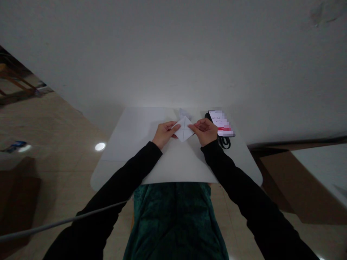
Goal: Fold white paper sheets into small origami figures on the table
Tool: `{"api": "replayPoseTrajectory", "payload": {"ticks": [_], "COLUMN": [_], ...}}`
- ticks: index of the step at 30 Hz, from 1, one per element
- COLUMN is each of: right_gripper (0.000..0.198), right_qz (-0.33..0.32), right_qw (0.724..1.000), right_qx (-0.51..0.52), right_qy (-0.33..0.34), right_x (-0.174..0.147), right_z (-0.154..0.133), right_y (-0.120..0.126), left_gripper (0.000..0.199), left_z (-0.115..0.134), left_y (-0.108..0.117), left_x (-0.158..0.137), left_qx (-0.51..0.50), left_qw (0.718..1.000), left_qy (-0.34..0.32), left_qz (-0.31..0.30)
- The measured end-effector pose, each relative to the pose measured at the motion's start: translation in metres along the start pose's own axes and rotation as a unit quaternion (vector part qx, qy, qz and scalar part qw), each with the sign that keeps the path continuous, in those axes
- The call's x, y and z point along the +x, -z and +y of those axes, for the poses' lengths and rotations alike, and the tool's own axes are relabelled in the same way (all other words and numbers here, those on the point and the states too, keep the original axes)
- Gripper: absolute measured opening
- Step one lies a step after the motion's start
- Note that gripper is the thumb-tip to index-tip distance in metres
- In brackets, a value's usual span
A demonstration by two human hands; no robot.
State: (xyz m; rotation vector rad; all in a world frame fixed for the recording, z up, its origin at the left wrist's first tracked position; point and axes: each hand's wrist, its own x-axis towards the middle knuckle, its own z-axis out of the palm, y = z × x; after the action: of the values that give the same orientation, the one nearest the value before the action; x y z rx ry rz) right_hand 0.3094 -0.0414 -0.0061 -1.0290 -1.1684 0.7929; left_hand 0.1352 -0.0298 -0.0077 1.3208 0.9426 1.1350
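- The folded white paper (pixel 183 129) was held just above the middle of the white table (pixel 130 144), between both hands, its crossed creases turned up and its points set left, right, near and far.
- The left hand (pixel 163 134) was closed in a pinch on the paper's left corner.
- The right hand (pixel 206 131) was pinched on the right corner, equally near.
- A phone (pixel 221 123) and a black cord (pixel 224 141) lay just beside the right hand; bare tabletop was left open on the left and near sides.
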Motion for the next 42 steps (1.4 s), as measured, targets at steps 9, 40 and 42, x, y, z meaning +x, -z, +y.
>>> {"api": "replayPoseTrajectory", "payload": {"ticks": [9, 40, 42], "right_gripper": [0.036, 0.033, 0.034], "right_qz": [-0.016, -0.003, -0.016], "right_qw": [0.998, 0.997, 0.998], "right_qx": [0.041, 0.069, 0.062], "right_qy": [-0.038, -0.017, -0.021], "right_x": [0.0012, 0.0034, 0.0026], "right_z": [-0.0052, -0.0001, 0.0007], "right_y": [0.0002, 0.0019, 0.0005], "left_gripper": [0.047, 0.059, 0.060], "left_z": [0.0038, 0.0029, 0.0045], "left_y": [0.0018, 0.0006, -0.0018], "left_x": [0.0006, -0.0009, -0.0023], "left_qx": [0.005, -0.053, -0.013], "left_qw": [1.000, 0.998, 0.999], "left_qy": [-0.023, -0.035, -0.050], "left_qz": [-0.016, 0.019, 0.012]}}
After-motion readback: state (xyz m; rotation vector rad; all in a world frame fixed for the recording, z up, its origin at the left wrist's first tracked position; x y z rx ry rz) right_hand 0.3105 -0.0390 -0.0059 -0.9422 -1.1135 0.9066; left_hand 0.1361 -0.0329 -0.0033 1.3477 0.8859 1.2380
